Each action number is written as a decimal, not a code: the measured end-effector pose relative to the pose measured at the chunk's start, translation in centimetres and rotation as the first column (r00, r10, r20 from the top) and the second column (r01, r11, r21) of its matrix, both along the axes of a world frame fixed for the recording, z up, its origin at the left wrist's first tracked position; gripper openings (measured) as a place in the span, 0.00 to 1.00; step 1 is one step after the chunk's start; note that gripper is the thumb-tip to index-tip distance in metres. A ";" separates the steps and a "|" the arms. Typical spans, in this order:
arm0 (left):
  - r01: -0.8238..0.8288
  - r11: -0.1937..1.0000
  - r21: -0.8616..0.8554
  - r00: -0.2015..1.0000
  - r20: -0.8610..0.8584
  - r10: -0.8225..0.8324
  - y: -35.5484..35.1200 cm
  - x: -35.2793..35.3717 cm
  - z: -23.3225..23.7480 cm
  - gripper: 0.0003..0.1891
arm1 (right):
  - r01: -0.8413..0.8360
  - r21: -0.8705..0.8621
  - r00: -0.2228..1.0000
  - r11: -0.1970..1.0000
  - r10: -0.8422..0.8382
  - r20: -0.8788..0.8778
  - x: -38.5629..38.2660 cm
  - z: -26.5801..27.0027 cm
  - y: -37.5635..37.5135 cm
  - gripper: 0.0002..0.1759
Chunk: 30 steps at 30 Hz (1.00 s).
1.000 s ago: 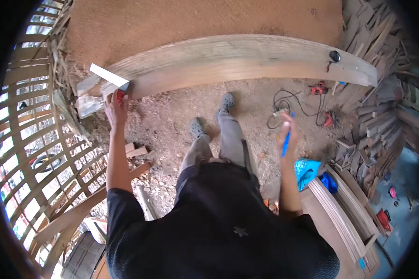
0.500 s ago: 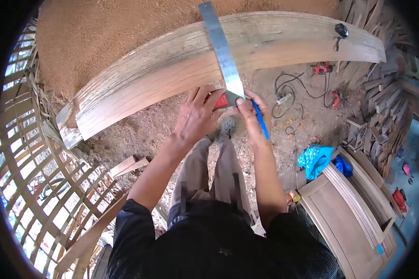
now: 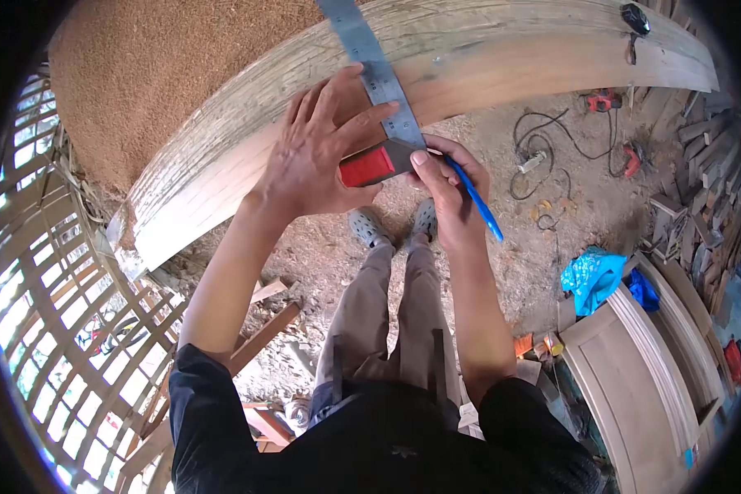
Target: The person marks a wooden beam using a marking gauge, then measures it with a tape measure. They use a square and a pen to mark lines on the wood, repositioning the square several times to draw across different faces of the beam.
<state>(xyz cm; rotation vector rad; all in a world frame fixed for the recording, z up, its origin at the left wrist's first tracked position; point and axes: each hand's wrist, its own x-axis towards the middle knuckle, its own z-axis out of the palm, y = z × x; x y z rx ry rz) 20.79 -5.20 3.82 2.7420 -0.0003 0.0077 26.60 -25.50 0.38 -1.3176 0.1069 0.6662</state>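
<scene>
A try square with a long steel blade (image 3: 372, 72) and a red-faced stock (image 3: 367, 167) lies across the curved wooden board (image 3: 486, 62), its stock at the near edge. My left hand (image 3: 309, 160) is spread over the board, fingertips touching the blade and the thumb below the stock. At the corner where blade and stock meet, my right hand (image 3: 451, 185) pinches the square with its thumb. A blue pen (image 3: 479, 202) is held in the same hand, slanting down to the right; part of it is hidden by the fingers.
A small black object (image 3: 634, 18) with a strap sits on the board's right end. Sawdust (image 3: 165, 82) is heaped behind the board. A red power tool (image 3: 603, 100) and cable (image 3: 543, 148) lie on the floor. Wooden panels (image 3: 626, 362) with a blue cloth (image 3: 591, 278) stand right, a slatted fence (image 3: 74, 272) left.
My left hand has moved off the stock and spread up over the board and blade. My right hand keeps the square's corner and pen. The view has shifted closer to the board.
</scene>
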 end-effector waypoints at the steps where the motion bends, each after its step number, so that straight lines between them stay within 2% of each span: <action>1: -0.002 1.000 0.003 1.000 -0.007 0.002 0.0 0.1 -0.2 0.53 | 0.003 -0.008 1.000 1.000 -0.003 0.010 -0.1 -0.2 0.0 0.20; 9: -0.004 0.999 -0.032 0.996 0.091 0.007 -0.1 0.1 -0.9 0.50 | 0.013 -0.038 0.998 0.999 -0.011 0.061 -0.3 -0.3 -0.2 0.20; 30: -0.016 1.000 -0.002 0.994 0.105 0.016 -0.1 0.3 -1.3 0.48 | 0.007 -0.014 1.000 1.000 -0.007 0.027 0.1 -0.3 -0.4 0.20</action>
